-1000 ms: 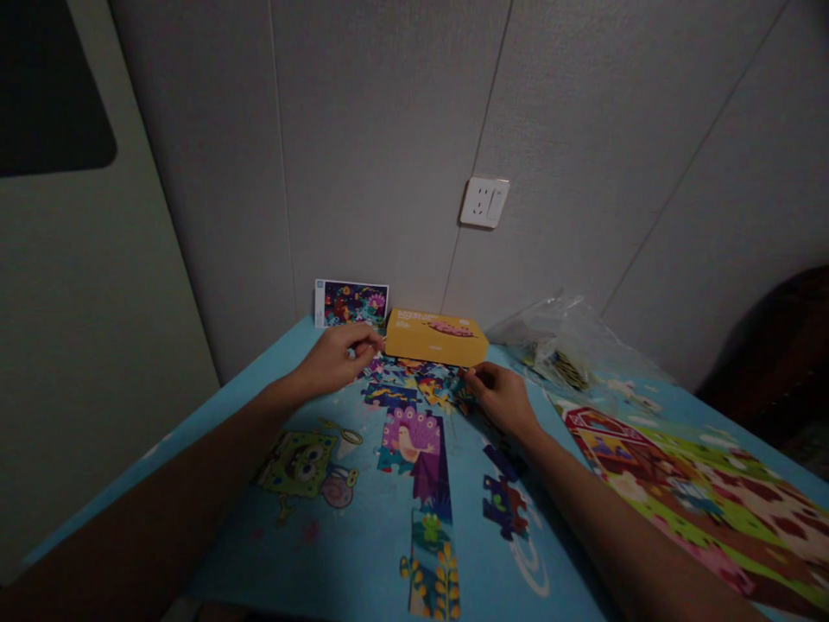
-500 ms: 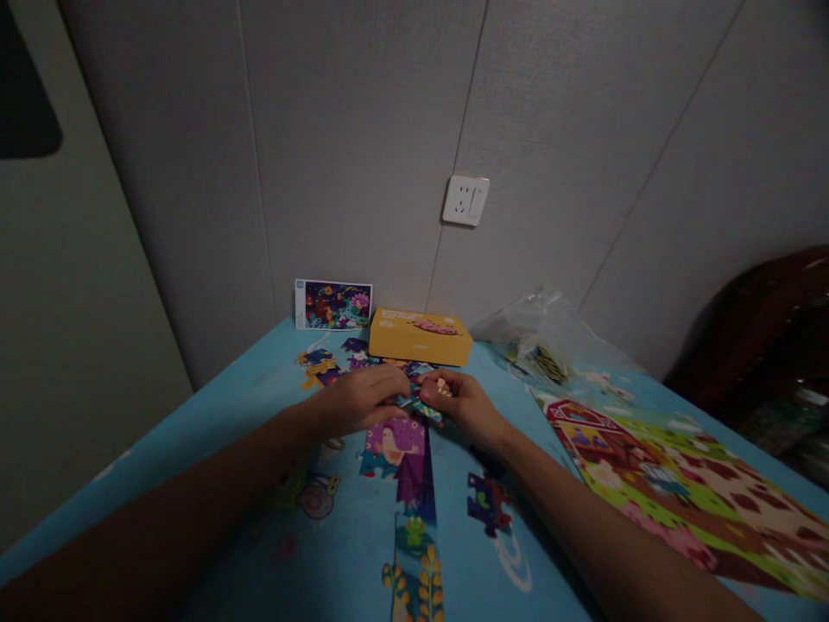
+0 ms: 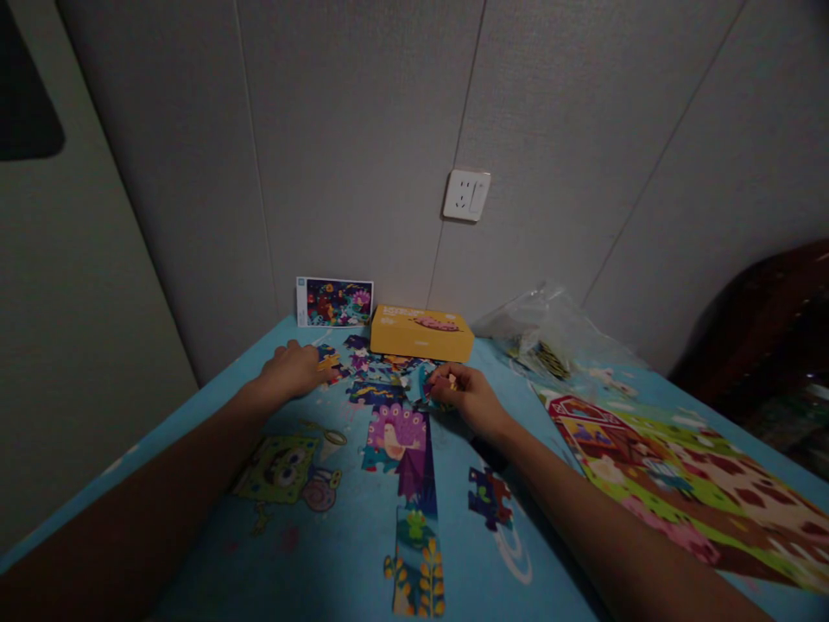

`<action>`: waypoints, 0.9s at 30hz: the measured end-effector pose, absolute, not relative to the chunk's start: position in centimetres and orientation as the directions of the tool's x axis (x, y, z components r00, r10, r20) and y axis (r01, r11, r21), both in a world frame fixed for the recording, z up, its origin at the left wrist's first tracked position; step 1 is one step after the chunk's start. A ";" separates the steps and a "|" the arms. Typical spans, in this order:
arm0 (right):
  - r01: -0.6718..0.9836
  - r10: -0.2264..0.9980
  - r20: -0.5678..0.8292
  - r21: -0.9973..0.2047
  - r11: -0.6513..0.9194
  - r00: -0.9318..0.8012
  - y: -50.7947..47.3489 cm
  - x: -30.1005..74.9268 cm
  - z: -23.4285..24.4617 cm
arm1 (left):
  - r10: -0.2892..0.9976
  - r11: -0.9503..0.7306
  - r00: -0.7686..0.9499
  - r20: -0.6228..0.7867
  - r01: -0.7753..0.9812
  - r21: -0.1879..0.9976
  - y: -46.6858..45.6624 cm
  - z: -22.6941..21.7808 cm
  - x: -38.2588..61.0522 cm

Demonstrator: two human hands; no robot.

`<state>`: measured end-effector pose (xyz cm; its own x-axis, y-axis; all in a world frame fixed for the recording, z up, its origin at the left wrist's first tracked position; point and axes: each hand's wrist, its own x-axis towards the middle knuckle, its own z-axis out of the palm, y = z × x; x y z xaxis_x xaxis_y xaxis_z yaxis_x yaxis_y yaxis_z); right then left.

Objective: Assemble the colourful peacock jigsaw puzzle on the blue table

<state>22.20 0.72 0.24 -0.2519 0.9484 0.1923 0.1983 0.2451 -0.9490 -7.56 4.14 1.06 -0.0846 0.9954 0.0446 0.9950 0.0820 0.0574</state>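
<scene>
My left hand [image 3: 291,370] rests on the blue table mat [image 3: 194,449], fingers curled over loose jigsaw pieces [image 3: 329,356] at the far left of the pile. My right hand [image 3: 467,396] is closed in a pinch on a small puzzle piece [image 3: 433,389], held just above the joined strip of puzzle [image 3: 405,436] with a purple peacock. More loose pieces [image 3: 376,367] lie between the hands, in front of a yellow box [image 3: 422,333].
A reference picture card [image 3: 335,301] leans on the wall behind the box. A clear plastic bag [image 3: 547,333] lies at the back right. A finished farm puzzle [image 3: 673,484] covers the right side. A separate purple piece cluster [image 3: 489,499] lies near my right forearm.
My left hand has moved away from the right hand, out to the left onto the loose pieces. The right hand stays near the centre, still pinching a piece.
</scene>
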 end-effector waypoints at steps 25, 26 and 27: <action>0.294 0.961 0.202 -0.922 0.251 -0.188 1.0 22.8 0.2 | 0.998 0.057 -0.048 -0.038 0.965 0.257 5.2 1.8 -9.1; 0.293 0.962 0.198 -0.924 0.247 -0.188 1.0 22.8 0.2 | 0.998 0.052 -0.040 -0.051 0.965 0.257 5.2 1.9 -9.0; 0.291 0.963 0.195 -0.925 0.244 -0.189 1.0 22.7 0.2 | 0.998 0.048 -0.035 -0.057 0.965 0.256 5.1 1.9 -9.0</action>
<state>22.71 0.95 0.23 -0.1888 0.9626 0.1945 0.2909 0.2440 -0.9251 -8.96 5.07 1.94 -0.0349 0.9978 -0.0572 0.9655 0.0484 0.2559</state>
